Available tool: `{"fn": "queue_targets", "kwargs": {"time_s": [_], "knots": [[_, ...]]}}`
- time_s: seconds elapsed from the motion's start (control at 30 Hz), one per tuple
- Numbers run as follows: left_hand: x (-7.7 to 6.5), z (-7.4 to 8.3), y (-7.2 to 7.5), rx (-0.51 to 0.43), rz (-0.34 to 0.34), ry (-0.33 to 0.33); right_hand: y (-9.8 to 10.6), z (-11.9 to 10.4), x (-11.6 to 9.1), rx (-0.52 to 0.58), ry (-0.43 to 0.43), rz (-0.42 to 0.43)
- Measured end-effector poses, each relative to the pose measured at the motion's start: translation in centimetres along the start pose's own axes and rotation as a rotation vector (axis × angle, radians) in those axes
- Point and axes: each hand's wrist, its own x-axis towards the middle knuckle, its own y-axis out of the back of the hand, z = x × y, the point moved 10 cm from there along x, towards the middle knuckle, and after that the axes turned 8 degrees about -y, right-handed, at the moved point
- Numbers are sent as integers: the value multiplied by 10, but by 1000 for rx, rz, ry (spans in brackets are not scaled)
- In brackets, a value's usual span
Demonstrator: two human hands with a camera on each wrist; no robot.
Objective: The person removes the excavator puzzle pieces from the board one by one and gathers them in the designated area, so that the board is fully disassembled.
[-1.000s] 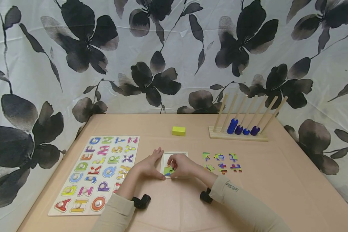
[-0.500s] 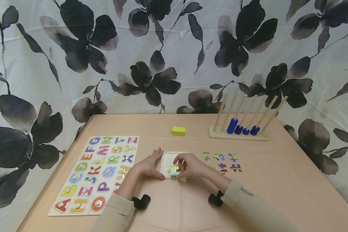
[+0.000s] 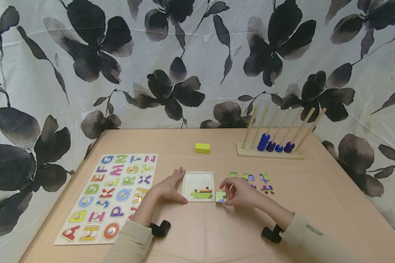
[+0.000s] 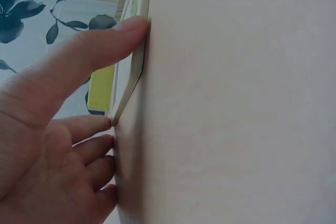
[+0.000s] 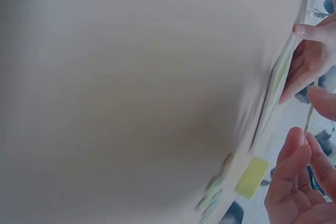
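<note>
A square white puzzle board (image 3: 197, 180) lies in the middle of the table, with joined green and red jigsaw pieces (image 3: 200, 194) along its lower edge. My left hand (image 3: 167, 188) touches the board's left side; in the left wrist view its thumb rests on the near edge and the fingers lie fairly straight by the corner. Just right of the board, my right hand (image 3: 239, 191) pinches a green and light blue jigsaw piece (image 3: 221, 197) between thumb and fingers. The right wrist view shows that piece (image 5: 309, 116) nearly edge-on.
Several loose jigsaw pieces (image 3: 264, 178) lie beyond the right hand, partly hidden by it. An alphabet board (image 3: 118, 219) takes up the left side. A yellow block (image 3: 202, 148) stands behind the puzzle board. At the back right is a peg rack (image 3: 270, 154) with blue beads.
My right hand has lifted the jigsaw piece out of the puzzle board and carried it right, past the board's edge. The left hand has stayed in place.
</note>
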Motion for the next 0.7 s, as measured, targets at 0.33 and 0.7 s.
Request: {"fn": "queue_targets", "kwargs": {"time_s": [0.33,0.7], "knots": [[0,1,0,-4,3,-7,8,26,-21,-18,-1,-21],[-1,2,1,-1,1,-3,4,43,-30,-74,-19,-73]]}}
